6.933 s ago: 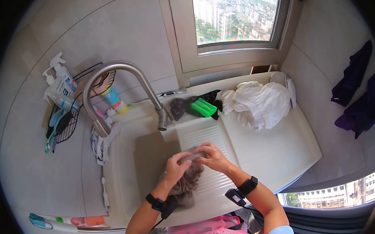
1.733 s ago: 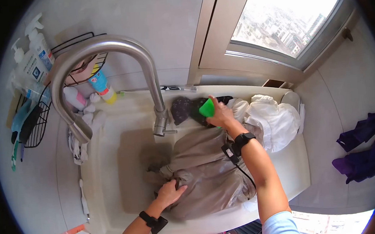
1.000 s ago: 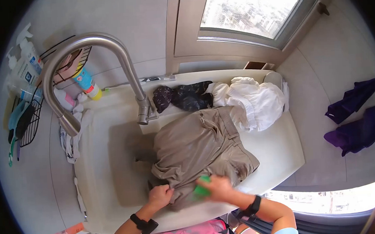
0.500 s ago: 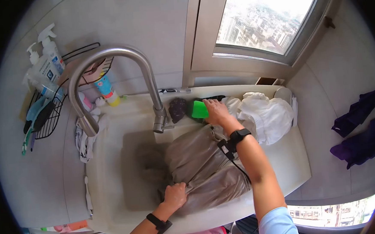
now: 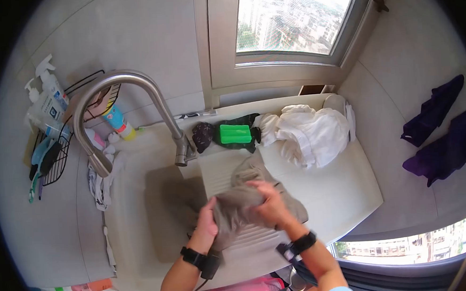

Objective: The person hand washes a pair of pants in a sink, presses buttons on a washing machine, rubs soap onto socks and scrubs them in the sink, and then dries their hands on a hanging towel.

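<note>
Bottle label (image 5: 54, 111) blurs; both hands (image 5: 208, 223) (image 5: 272, 204) grip garment (image 5: 233, 214)

"What's in the upper left?"
"A spray bottle (image 5: 54, 89) and a pump bottle (image 5: 48, 110), beside a black wire rack (image 5: 58, 166)."
"And along the top?"
"A window (image 5: 284, 22), with pale buildings (image 5: 316, 17) beyond it."
"Far right?"
"Two purple cloths (image 5: 441, 149) against the grey wall (image 5: 394, 77), one above the other."

The taupe trousers (image 5: 236, 210) were bunched up and deeply creased, gripped at both sides, the raised folds nearest the person blurred. The rest lay crumpled across the ridged slope (image 5: 260, 236) of the sink (image 5: 335, 198), one edge spreading right onto the smooth part.
</note>
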### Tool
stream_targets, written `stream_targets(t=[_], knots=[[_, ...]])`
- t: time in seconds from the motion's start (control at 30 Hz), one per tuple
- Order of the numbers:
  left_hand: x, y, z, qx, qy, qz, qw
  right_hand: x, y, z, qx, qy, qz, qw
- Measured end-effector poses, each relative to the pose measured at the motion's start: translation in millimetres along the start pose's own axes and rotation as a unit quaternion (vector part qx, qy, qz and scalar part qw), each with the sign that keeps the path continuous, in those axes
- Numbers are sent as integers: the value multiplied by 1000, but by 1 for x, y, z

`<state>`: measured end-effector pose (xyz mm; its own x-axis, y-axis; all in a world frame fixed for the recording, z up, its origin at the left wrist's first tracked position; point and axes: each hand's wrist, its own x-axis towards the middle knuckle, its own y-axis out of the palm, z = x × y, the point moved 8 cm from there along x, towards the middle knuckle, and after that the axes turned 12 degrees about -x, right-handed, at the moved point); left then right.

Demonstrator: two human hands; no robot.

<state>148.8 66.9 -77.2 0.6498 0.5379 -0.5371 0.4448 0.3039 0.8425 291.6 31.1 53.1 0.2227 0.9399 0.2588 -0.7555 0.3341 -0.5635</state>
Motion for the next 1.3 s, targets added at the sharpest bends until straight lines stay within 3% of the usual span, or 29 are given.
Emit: stream_targets(t=[0.07, 0.17, 0.2, 0.27, 0.3, 0.4, 0.43, 0.47, 0.5, 0.53, 0.6, 0.63, 0.73, 0.77, 0.8, 0.87, 0.9, 0.93, 1.0, 1.03, 1.07, 1.13, 1.17, 1.2, 1.23, 1.3], knots=[[15, -31, 3, 105, 136, 3, 985, -23, 29, 32, -59, -106, -29, 992], [46, -86, 33, -32, -85, 68, 994, -50, 64, 43, -136, -105, -44, 984], [-6, -29, 21, 210, 103, 6, 972, -46, 67, 24, -128, -89, -43, 987], [17, -48, 24, 229, 28, -73, 970, -30, 68, -28, -112, -58, -41, 991], [8, -27, 23, 186, 11, -62, 981, -28, 60, -29, -143, -21, -30, 989], [-27, 28, 18, 79, -25, -25, 996, -22, 33, -28, -68, -28, -88, 993], [-30, 28, 12, 58, -23, -16, 998, -21, 29, 7, -105, -115, -62, 986], [-34, 25, 10, 38, -24, -13, 999, -31, 38, 28, -166, -134, -38, 976], [-25, 1, 6, 125, 50, -88, 987, -47, 53, 46, -227, -151, -19, 962], [-7, -18, 10, 153, 112, -18, 982, -59, 66, 55, -289, -165, -1, 943], [17, -60, 24, 117, -25, -45, 992, -69, 92, 20, -227, -143, 53, 962], [16, -52, 21, 142, 3, -47, 989, -64, 98, 12, -197, -135, 77, 968], [-12, -40, 13, 255, 57, -91, 961, -49, 113, -17, -130, 35, 240, 961], [-18, -30, 0, 309, 68, -112, 942, -40, 109, -10, -189, 35, 266, 945], [-21, -26, -14, 359, 78, -136, 920, -30, 103, -4, -131, -10, 260, 957], [-31, -1, -74, 598, 212, -99, 766, -20, 81, 0, -7, -94, 250, 964], [-36, 1, -114, 639, 310, -104, 696, -16, 67, -2, 21, -32, 286, 957], [-44, 4, -140, 670, 402, -110, 614, -11, 57, -9, -96, -89, 285, 950], [-76, 47, -128, 761, 469, -79, 441, 0, 51, -24, -322, -204, 260, 887], [-93, 71, -113, 795, 495, -61, 347, 7, 55, -17, -333, -250, 250, 874], [-95, 73, -84, 789, 451, -39, 415, 12, 59, -9, -344, -295, 240, 859], [-90, 75, -3, 760, 322, 185, 534, 21, 74, -9, -387, -357, 246, 814], [-85, 67, 44, 771, 262, 314, 488, 25, 88, -22, -420, -370, 264, 785], [-87, 60, 74, 833, 117, 263, 473, 27, 100, -34, -452, -384, 281, 755], [-91, 60, 88, 889, 137, 250, 359, 32, 107, -38, -437, -386, 290, 759], [-84, 46, 82, 922, 141, 193, 304, 38, 119, -37, -433, -347, 332, 763]])
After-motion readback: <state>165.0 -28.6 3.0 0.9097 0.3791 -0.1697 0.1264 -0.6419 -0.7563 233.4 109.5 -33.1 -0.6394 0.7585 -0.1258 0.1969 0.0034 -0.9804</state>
